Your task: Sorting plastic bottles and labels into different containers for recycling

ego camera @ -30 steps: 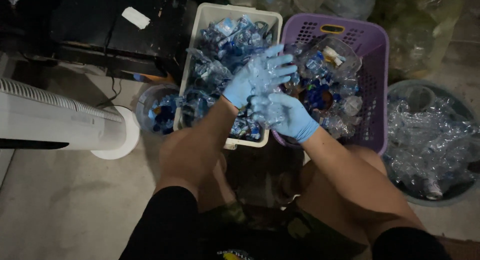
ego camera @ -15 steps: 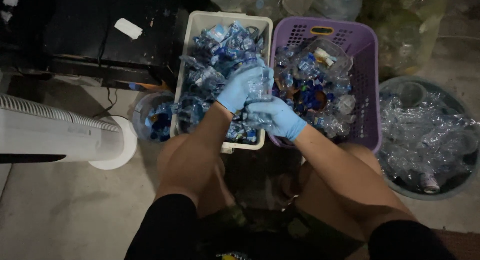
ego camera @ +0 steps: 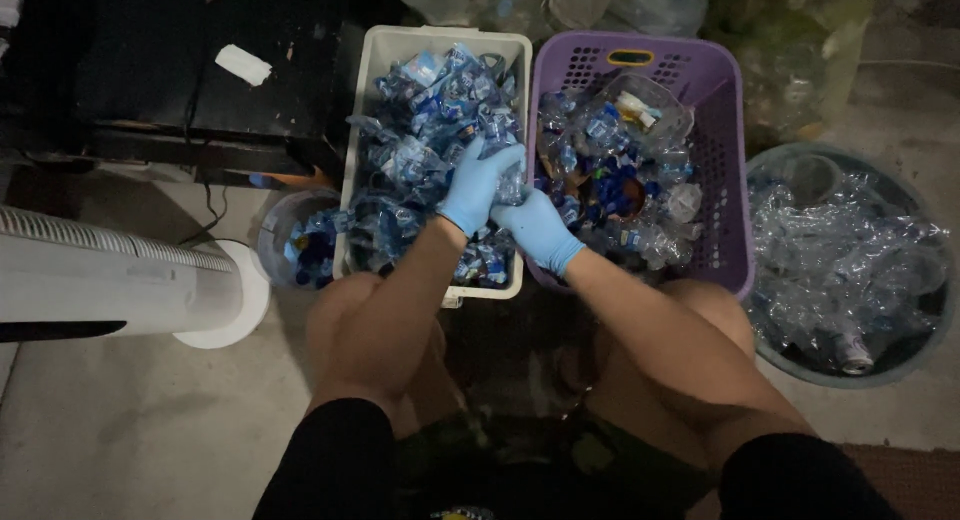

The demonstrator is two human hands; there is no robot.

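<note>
So I'm sitting low on the floor with both hands in light blue gloves, working right over the seam between two baskets. My left hand [ego camera: 478, 185] is resting on the pile of blue plastic labels [ego camera: 425, 160] in the white basket [ego camera: 372, 70], fingers curled loosely around a clear plastic bottle [ego camera: 508, 188]. My right hand [ego camera: 540, 230] is just beside it, touching, closed on the same bottle from below. How tight either grip is, I honestly can't tell, too dark and cluttered.

The purple basket [ego camera: 725, 120] on the right holds crumpled clear plastic and blue caps. Further right there's a round tub [ego camera: 770, 170] of squashed clear bottles. On my left, a small bucket [ego camera: 285, 215] with more blue bits, next to a white fan [ego camera: 120, 280].
</note>
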